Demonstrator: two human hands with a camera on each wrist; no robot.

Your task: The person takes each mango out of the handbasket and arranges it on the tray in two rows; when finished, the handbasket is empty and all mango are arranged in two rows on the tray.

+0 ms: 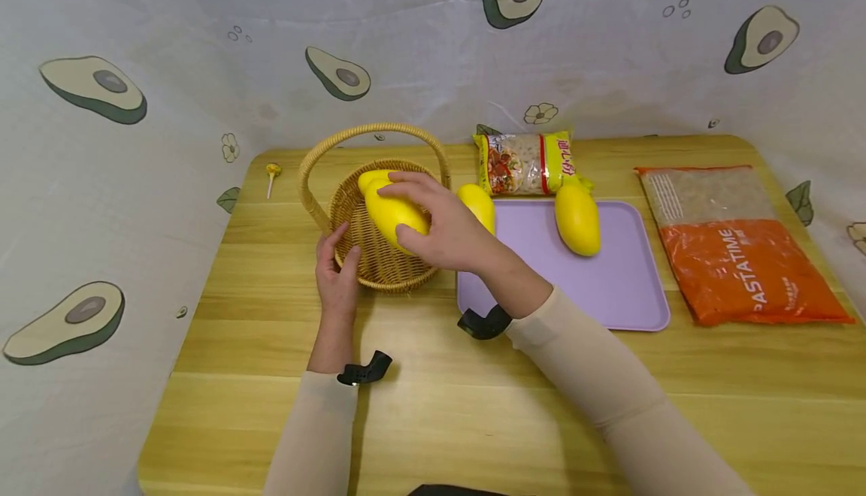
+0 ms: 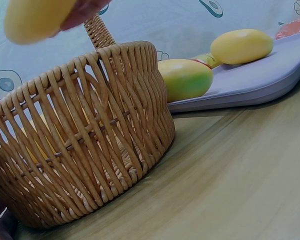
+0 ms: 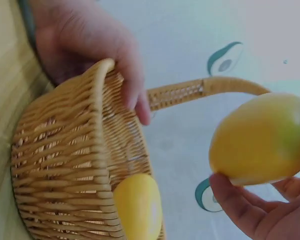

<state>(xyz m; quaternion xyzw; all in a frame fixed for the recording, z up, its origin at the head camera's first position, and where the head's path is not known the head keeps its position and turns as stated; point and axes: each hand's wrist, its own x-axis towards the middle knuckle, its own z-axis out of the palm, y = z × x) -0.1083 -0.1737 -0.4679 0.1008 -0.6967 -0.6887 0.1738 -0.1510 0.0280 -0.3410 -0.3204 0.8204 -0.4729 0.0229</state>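
My right hand (image 1: 443, 225) holds a yellow mango (image 1: 394, 214) above the wicker basket (image 1: 389, 283), thumb on one side and fingers on the other. The right wrist view shows this mango (image 3: 262, 140) raised off the rim, with a greenish patch on its skin. Inside the basket lies another mango (image 3: 139, 207), partly covered by the held one in the head view. My left hand (image 1: 336, 278) grips the basket's near-left rim, its fingers hooked over the edge. Two more mangoes, one at the left edge (image 1: 477, 207) and one farther right (image 1: 577, 219), are on the purple tray (image 1: 541, 285).
The basket's tall handle (image 1: 372, 129) arches over its far side. Behind the tray lies a yellow-ended food packet (image 1: 524, 164). An orange pasta bag (image 1: 751, 255) is flat on the right, and a lollipop (image 1: 272, 174) lies at the far left of the wooden table (image 1: 440, 406).
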